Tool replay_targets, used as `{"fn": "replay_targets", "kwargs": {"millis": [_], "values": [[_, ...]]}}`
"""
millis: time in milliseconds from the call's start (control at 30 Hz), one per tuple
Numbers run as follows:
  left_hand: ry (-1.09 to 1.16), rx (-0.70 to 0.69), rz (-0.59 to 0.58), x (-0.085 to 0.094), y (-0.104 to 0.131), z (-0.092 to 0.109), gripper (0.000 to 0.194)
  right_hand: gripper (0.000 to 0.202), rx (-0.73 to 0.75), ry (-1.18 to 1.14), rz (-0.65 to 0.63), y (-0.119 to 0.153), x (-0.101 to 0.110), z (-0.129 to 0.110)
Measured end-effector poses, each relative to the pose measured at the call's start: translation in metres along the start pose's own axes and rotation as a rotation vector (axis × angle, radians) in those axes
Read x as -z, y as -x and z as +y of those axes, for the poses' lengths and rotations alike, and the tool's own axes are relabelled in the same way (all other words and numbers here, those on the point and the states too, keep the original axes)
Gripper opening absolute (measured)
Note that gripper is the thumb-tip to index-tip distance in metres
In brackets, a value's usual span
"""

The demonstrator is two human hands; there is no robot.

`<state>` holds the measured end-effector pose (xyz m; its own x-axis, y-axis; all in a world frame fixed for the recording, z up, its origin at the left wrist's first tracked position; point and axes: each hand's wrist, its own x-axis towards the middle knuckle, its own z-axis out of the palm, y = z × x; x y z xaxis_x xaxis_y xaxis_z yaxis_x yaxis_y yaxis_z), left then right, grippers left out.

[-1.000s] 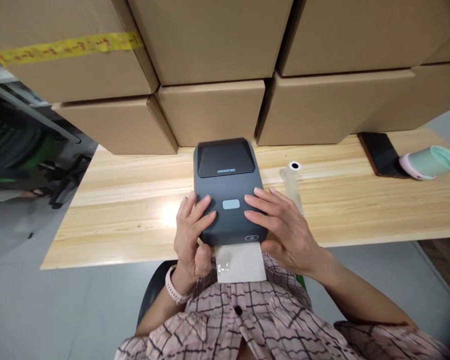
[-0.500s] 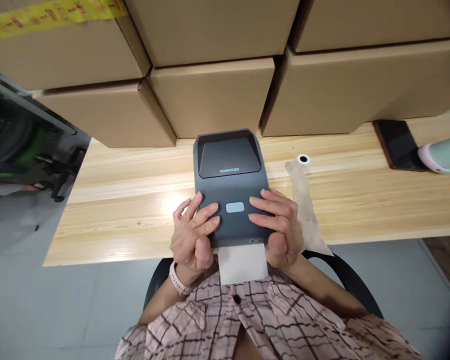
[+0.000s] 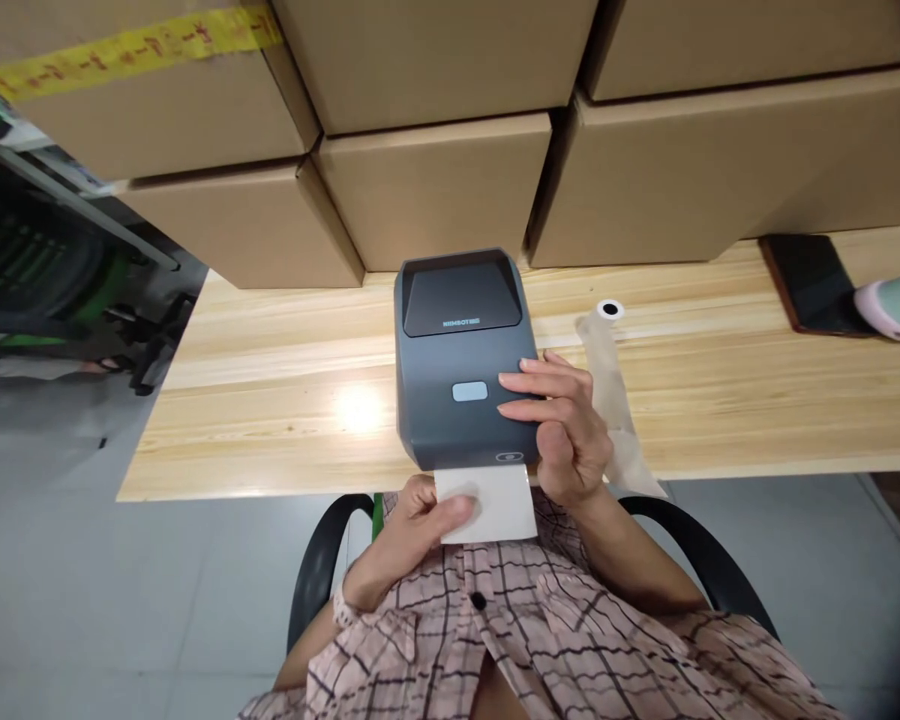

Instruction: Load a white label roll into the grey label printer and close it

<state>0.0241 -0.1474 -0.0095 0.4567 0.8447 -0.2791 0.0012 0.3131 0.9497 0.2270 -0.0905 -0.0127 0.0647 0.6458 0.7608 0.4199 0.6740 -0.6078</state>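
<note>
Two different holds meet at the dark gray printer (image 3: 461,358), which sits close to the near edge of the desk (image 3: 285,400), in front of the stacked cardboard boxes (image 3: 435,190). The left hand (image 3: 420,525) pinches the white paper (image 3: 499,505) at its left side, thumb on top and the other fingers tucked mostly out of sight, while the right hand (image 3: 574,430) grips the printer's right front corner, fingers laid across its top — probably to steady the body against any tug on the paper. Its front faces the person, presumably so that the paper comes out within easy reach. The printer is a rounded, matt block with a glossy, darker window at the back, pale lettering below that, a light-blue oblong button in the middle and a small outlined mark at the front right. The paper looks blank and fairly flat — no print shows on its visible face.
</note>
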Motion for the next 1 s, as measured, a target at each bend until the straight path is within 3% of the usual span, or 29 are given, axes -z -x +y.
{"fn": "replay_targets", "kwargs": {"millis": [167,367,500,567,667,733,767,800,900,1000], "values": [[-0.008,-0.023,-0.095,0.0,-0.007,0.01,0.054,0.032,0.016,0.036,-0.063,-0.006,0.006,-0.003],[-0.255,-0.094,-0.016,0.005,-0.008,0.003,0.045,0.058,0.083,0.293,-0.255,-0.023,0.014,-0.018],[-0.393,-0.249,0.007,0.01,-0.004,0.002,0.049,0.066,0.125,0.527,-0.393,-0.035,0.019,-0.031],[-0.439,-0.372,0.147,0.014,-0.002,0.0,0.05,0.062,0.184,0.63,-0.449,-0.041,0.019,-0.037],[-0.422,-0.56,0.557,0.021,-0.002,-0.005,0.046,0.048,0.298,0.698,-0.501,-0.049,0.016,-0.041],[-0.39,-0.69,0.787,0.024,-0.007,-0.008,0.036,0.041,0.312,0.667,-0.522,-0.051,0.014,-0.038],[-0.401,-0.744,0.842,0.025,-0.01,-0.009,0.025,0.04,0.295,0.639,-0.526,-0.049,0.014,-0.036],[-0.423,-0.778,0.847,0.024,-0.014,-0.011,0.015,0.041,0.265,0.602,-0.524,-0.046,0.014,-0.032],[-0.404,-0.688,0.636,0.018,-0.022,-0.017,0.069,0.049,0.127,0.426,-0.44,-0.019,0.017,-0.019],[-0.241,-0.518,0.471,0.01,-0.025,-0.024,0.085,0.064,-0.131,0.18,-0.3,0.022,0.019,-0.007]]}}
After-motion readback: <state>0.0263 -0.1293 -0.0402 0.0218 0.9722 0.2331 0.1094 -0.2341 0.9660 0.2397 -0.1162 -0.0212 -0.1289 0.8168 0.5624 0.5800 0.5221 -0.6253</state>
